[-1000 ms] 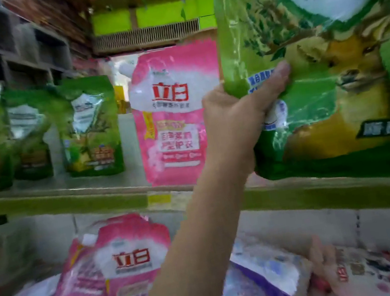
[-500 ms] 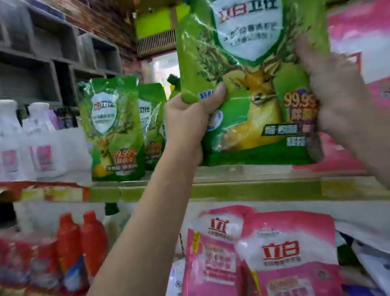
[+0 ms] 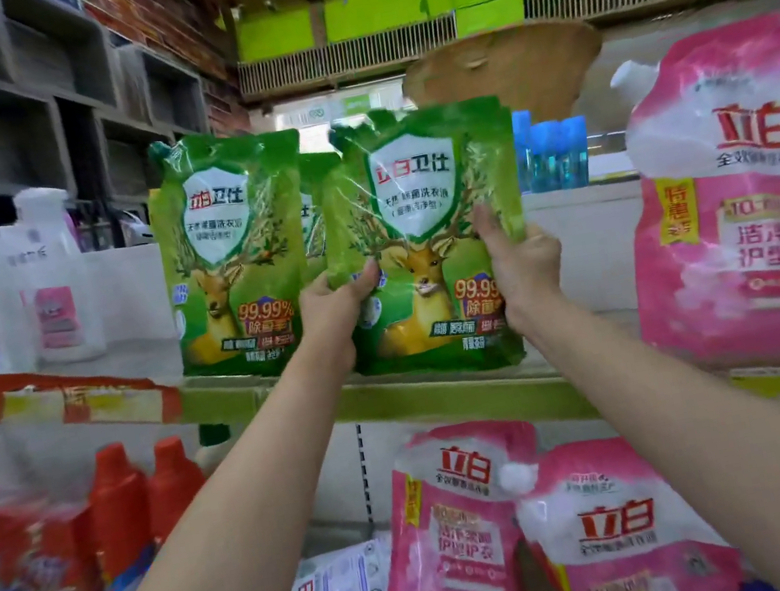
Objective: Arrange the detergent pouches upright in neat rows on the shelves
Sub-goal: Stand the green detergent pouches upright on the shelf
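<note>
Head view — glossy green plastic detergent pouch with deer print (image 3: 425, 242), upright at the green upper shelf edge (image 3: 446, 392), gripped by left hand (image 3: 336, 312) and right hand (image 3: 521, 267), fingers curled round its sides. Risk: soft base — pouch may slump forward once released.

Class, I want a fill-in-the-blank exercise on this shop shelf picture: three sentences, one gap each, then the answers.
1. Both hands, the left hand and the right hand, hold a ____ pouch with a deer on it.
2. The held pouch is to the ____ of another green pouch standing on the shelf.
3. The big pouch at the far right is ____ in colour.

Answers: green; right; pink
</note>
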A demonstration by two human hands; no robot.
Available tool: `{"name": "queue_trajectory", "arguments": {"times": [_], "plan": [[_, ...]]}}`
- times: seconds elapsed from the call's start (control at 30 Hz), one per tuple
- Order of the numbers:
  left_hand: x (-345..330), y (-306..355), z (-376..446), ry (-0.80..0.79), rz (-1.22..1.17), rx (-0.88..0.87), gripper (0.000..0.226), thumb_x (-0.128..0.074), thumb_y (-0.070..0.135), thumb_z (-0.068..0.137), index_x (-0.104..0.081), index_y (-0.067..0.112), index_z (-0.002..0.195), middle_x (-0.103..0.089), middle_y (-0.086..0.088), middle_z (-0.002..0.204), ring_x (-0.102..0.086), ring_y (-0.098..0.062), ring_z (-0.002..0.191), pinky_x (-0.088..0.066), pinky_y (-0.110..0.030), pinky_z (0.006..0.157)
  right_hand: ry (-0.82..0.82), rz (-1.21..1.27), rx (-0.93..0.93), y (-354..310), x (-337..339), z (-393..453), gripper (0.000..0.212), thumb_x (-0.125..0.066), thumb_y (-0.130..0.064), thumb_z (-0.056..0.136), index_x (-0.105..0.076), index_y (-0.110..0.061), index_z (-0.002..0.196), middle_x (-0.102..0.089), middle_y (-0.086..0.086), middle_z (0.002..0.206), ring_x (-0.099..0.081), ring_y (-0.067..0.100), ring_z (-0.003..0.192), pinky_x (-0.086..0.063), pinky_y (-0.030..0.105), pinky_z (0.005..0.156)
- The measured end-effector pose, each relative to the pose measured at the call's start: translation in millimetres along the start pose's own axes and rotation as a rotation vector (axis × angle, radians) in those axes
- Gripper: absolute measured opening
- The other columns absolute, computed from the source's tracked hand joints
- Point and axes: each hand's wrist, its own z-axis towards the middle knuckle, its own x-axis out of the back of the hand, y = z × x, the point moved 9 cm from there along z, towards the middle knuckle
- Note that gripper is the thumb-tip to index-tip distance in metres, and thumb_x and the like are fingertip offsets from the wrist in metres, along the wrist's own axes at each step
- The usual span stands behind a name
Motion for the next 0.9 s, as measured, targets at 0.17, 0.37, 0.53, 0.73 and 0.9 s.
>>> {"name": "queue_trajectory", "arguments": {"times": [0.17, 0.37, 0.53, 0.73, 0.9], "plan": [[-2.4, -8.0, 10.3, -0.017, -0.022, 0.026, 0.022, -0.074, 0.023, 0.075, -0.055, 0.012, 0.077, -0.063, -0.005, 0.082, -0.056, -0.021, 0.081, -0.046, -0.040, 0.087, 0.031, -0.037, 0.001, 13.6, 2.4, 9.2, 0.026, -0.075, -0.037, 0.073, -0.062, -0.017, 0.064, -0.067, -0.008, 0.051, -0.065, 0.006, 0.050, -0.053, 0.021, 0.049], [-6.2, -6.5, 10.5, 0.029, -0.146, -0.021, 0.032, -0.071, 0.013, 0.078, -0.045, 0.027, 0.066, -0.059, 0.003, 0.073, -0.057, -0.013, 0.072, -0.048, -0.031, 0.075, 0.097, -0.059, 0.013, 9.7, 2.0, 9.2, 0.048, -0.075, -0.040, 0.072, -0.062, 0.006, 0.077, -0.064, 0.013, 0.074, -0.061, 0.025, 0.070, -0.056, 0.049, 0.069], [-6.2, -5.2, 12.8, -0.009, -0.147, -0.050, 0.025, -0.071, 0.014, 0.078, -0.054, 0.032, 0.078, -0.064, 0.004, 0.074, -0.061, -0.013, 0.070, -0.050, -0.022, 0.053, 0.088, -0.084, 0.022, 12.1, 1.0, 7.2, 0.027, -0.073, -0.042, 0.074, -0.065, -0.018, 0.067, -0.069, 0.002, 0.071, -0.068, 0.021, 0.071, -0.059, 0.039, 0.068], [1.4, -6.4, 9.6, -0.030, -0.002, -0.022, 0.029, -0.070, 0.030, 0.078, -0.057, 0.025, 0.103, -0.063, 0.000, 0.090, -0.056, -0.017, 0.087, -0.046, -0.031, 0.080, 0.016, -0.194, -0.071, 16.3, 7.3, 5.7, 0.050, -0.070, -0.054, 0.071, -0.065, -0.005, 0.080, -0.072, 0.014, 0.086, -0.069, 0.030, 0.084, -0.058, 0.044, 0.079], [10.8, 4.8, -9.9, 0.106, 0.221, -0.113, 0.063, -0.069, 0.038, 0.079, -0.042, 0.010, 0.128, -0.053, -0.007, 0.121, -0.048, -0.019, 0.105, -0.042, -0.033, 0.088, -0.086, -0.406, -0.149, 11.3, 26.5, -7.1, 0.041, -0.070, -0.042, 0.075, -0.059, -0.011, 0.099, -0.066, 0.009, 0.108, -0.063, 0.019, 0.093, -0.055, 0.035, 0.078]]}}
